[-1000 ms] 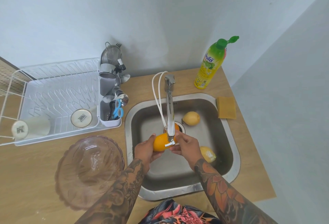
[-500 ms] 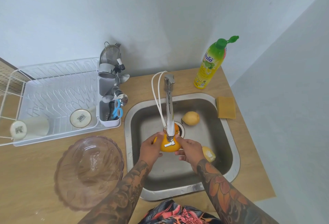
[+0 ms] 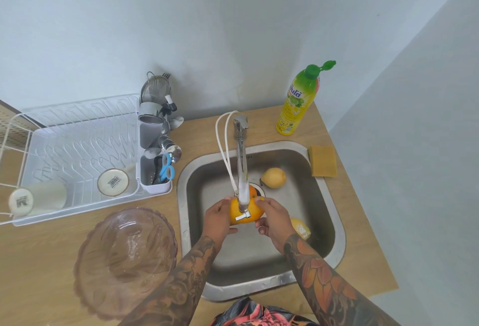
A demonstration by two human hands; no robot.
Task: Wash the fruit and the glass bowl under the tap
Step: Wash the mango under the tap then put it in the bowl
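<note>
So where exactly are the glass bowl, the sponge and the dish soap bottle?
glass bowl (image 3: 124,261): head view, on its inner base.
sponge (image 3: 323,161): head view, middle of its top face.
dish soap bottle (image 3: 298,103): head view, on its label.

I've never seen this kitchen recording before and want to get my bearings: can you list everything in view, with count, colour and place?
Round orange fruit: one, orange, held under the tap.
Second orange fruit: one, orange, mostly hidden behind the tap.
Yellow fruits: two, in the sink.
Metal tap: one, silver, over the sink.
Steel sink: one, grey, set in the wooden counter.
Ribbed glass bowl: one, pinkish clear, left of the sink.
Dish rack: one, white, far left.
Soap bottle: one, yellow-green, behind the sink.
Sponge: one, yellow, right rim.
Left hand, right hand: both grip the orange.
</note>
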